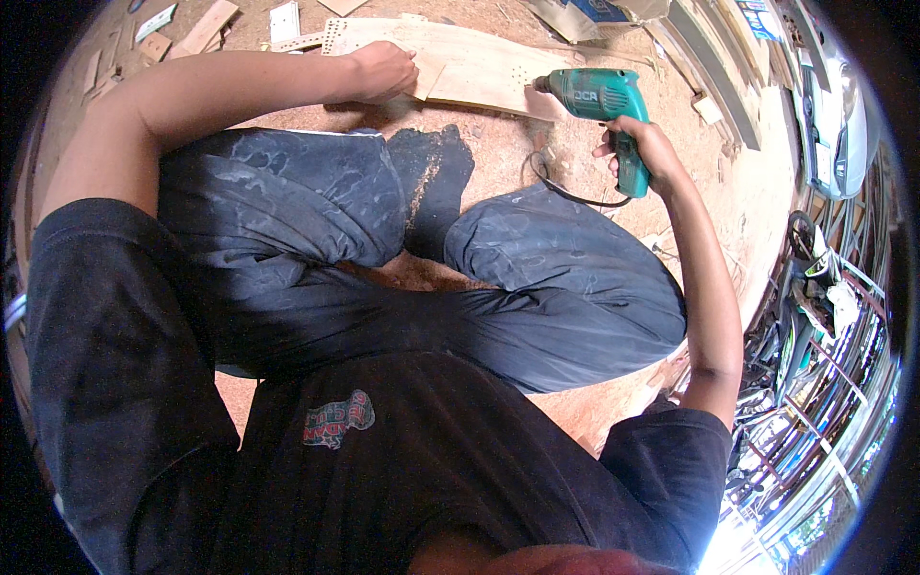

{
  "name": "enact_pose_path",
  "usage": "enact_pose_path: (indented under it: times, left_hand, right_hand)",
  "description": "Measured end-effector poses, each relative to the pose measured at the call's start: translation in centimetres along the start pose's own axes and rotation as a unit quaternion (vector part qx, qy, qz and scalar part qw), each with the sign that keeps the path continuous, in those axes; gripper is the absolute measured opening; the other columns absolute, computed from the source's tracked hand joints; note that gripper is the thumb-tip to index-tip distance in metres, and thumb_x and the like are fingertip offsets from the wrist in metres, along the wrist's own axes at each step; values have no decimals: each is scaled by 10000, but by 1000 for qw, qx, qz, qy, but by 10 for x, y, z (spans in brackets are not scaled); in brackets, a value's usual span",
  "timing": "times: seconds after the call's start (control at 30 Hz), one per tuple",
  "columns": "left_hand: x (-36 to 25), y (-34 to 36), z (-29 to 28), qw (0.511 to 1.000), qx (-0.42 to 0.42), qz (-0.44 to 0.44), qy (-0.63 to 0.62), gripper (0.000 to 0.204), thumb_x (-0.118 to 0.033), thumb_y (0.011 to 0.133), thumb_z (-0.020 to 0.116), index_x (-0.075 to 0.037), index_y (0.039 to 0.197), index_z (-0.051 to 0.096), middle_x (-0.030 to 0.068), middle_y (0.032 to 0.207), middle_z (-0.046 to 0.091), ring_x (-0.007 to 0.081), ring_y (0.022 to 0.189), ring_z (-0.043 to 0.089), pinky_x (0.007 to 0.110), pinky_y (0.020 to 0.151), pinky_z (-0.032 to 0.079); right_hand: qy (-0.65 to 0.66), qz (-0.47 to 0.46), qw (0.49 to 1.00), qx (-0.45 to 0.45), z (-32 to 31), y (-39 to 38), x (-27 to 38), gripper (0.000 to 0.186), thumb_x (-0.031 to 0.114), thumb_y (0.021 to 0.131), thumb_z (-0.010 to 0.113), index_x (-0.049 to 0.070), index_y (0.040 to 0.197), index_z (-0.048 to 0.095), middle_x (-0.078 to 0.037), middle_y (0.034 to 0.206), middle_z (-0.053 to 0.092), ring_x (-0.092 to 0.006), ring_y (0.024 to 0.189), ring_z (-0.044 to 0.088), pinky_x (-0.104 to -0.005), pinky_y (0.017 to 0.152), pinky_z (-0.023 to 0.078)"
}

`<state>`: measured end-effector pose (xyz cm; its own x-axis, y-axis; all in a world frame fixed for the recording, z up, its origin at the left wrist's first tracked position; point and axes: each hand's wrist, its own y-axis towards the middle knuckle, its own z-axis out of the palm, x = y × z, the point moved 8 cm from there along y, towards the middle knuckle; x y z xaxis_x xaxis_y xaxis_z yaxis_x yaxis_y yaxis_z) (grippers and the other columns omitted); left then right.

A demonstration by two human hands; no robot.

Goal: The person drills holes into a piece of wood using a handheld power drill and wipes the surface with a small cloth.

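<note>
A light wooden board (470, 57) with clusters of small holes at both ends lies at the top middle, just beyond my crossed legs. My left hand (385, 72) grips its near edge toward the left, fingers curled. My right hand (634, 144) is closed round the handle of a green corded drill (594, 93), held sideways with its nose pointing left at the board's right-hand group of holes. Whether the bit is in the wood I cannot tell. The black cord (585, 196) loops down from the handle beside my right knee.
Wood offcuts (206, 24) lie on the sawdust-covered floor (498, 153) at the upper left. Cardboard (565, 19) and long timber pieces (728, 81) are at the upper right. A grey plastic vehicle part (834, 134), a motorbike (810, 268) and racks of long bars (843, 402) line the right side.
</note>
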<state>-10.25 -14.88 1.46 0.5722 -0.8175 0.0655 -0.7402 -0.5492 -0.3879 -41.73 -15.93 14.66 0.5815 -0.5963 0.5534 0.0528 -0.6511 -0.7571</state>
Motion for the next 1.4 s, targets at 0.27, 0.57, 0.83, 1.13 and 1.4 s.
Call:
enact_pose_path:
  times: [0.27,0.57,0.83,1.13,1.4]
  left_hand:
    - [-1,-1,-1,999,28,16,-1,274,-170,938,489,-9,1115,624,279,1376,520,311,805,724,399,682,595]
    - [0,1,5,999,34,8,-11,254,-161,931,506,-16,1100,628,283,1373,520,319,851,727,403,725,598]
    - [4,3,9,1000,5,-1,-29,257,-161,923,509,6,1072,633,295,1341,542,325,852,725,411,746,594]
    - [1,-4,-3,999,31,13,-39,239,-167,923,510,9,1022,637,253,1224,632,332,842,716,427,721,588]
    - [3,-2,3,1000,11,15,-21,232,-149,936,496,-18,1055,647,247,1318,581,312,875,720,413,764,588]
  right_hand:
    - [-144,-15,989,-25,-2,8,41,321,254,817,648,-58,893,630,-177,724,671,-200,495,605,-348,479,512]
    - [-186,-7,982,-10,-5,8,39,300,273,821,634,-20,886,629,-156,723,675,-179,510,606,-302,503,502]
    - [-171,4,985,-12,-14,16,41,313,271,821,660,-32,897,636,-134,704,648,-198,518,620,-329,496,510]
    - [-150,18,988,-13,-15,19,41,291,273,818,661,-14,837,618,-96,671,608,-180,492,595,-324,484,494]
    - [-219,-12,976,-11,-4,19,46,292,268,800,663,-17,764,614,-106,657,617,-192,508,606,-336,505,501]
